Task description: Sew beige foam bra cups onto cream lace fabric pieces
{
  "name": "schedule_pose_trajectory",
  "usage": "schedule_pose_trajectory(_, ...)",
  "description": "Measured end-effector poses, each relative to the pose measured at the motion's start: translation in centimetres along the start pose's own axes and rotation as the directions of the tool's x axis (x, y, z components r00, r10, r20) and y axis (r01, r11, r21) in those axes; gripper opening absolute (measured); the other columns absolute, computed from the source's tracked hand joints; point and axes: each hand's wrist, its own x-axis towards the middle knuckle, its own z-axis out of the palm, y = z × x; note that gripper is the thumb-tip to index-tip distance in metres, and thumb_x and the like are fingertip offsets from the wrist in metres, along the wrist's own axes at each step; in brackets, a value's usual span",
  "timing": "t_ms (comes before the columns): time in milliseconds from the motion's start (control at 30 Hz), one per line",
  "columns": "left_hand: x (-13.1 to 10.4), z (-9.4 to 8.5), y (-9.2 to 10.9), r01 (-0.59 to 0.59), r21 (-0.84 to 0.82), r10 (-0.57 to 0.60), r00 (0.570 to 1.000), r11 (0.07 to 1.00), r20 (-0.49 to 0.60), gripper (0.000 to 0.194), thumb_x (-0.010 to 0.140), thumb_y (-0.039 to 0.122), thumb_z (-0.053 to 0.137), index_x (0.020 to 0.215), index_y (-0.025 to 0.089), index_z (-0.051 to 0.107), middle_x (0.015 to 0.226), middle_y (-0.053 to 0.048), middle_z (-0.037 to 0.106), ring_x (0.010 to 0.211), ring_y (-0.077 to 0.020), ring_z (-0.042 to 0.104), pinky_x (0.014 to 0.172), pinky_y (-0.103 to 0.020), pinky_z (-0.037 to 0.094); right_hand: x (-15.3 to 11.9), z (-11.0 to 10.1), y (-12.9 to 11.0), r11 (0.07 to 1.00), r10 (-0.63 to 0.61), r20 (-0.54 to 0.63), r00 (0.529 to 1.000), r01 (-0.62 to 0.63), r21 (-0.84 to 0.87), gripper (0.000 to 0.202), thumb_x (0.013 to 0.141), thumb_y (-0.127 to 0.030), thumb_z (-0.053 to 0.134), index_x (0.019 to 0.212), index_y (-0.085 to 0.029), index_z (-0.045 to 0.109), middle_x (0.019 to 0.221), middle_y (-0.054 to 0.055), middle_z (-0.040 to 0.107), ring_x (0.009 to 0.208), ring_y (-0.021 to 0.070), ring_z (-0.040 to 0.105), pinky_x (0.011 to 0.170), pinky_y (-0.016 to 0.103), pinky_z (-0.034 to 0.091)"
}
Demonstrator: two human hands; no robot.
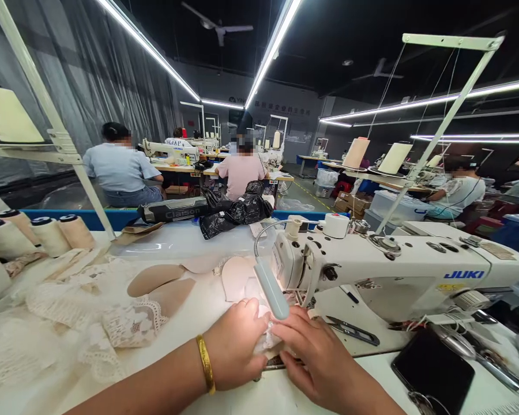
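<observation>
A white sewing machine [398, 271] stands on the table, its needle end partly hidden behind a grey clip-on lamp [271, 291]. Under that lamp, my left hand [236, 346] is closed on a piece of white lace fabric [266, 341], its fingers curled in. From the other side my right hand [318, 351] grips the same fabric with bent fingers, close to the needle area. A pale bra cup [237, 276] lies just beyond my left hand. Black thread snips [353, 330] rest on the machine bed, right of my right hand.
Left lie beige cups [155, 279] and heaped lace pieces [130, 323]; thread cones [49, 236] stand behind. A black phone-like slab [432, 369] is at the right. Black plastic bags [237, 213] sit at the back edge. Other people work at machines beyond.
</observation>
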Motion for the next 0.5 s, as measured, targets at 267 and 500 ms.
schedule_pose_trajectory(267, -0.4, -0.7, 0.4, 0.01, 0.128, -0.037, 0.977, 0.992, 0.208, 0.026, 0.072, 0.016, 0.061, 0.097, 0.021, 0.061, 0.105, -0.006, 0.066, 0.092, -0.029, 0.063, 0.08, -0.043, 0.052, -1.2, 2.0, 1.9, 0.958, 0.234, 0.236, 0.943, -0.182, -0.221, 0.027, 0.086, 0.002, 0.05, 0.092, -0.022, 0.061, 0.095, 0.005, 0.068, 0.082, 0.0222, 0.063, 0.079, 0.034, 0.047)
schedule_pose_trajectory(500, 0.1, 1.3, -1.0, -0.127, 0.194, 0.124, 0.992, 0.973, 0.024, 0.022, 0.069, 0.01, 0.06, 0.09, 0.02, 0.06, 0.102, -0.004, 0.069, 0.093, -0.0266, 0.064, 0.087, -0.046, 0.047, -0.9, 1.4, 2.4, 0.941, 0.325, 0.296, 0.898, -0.276, -0.194, 0.044, 0.084, 0.005, 0.047, 0.11, -0.025, 0.066, 0.116, 0.006, 0.073, 0.109, 0.0251, 0.064, 0.095, 0.038, 0.045)
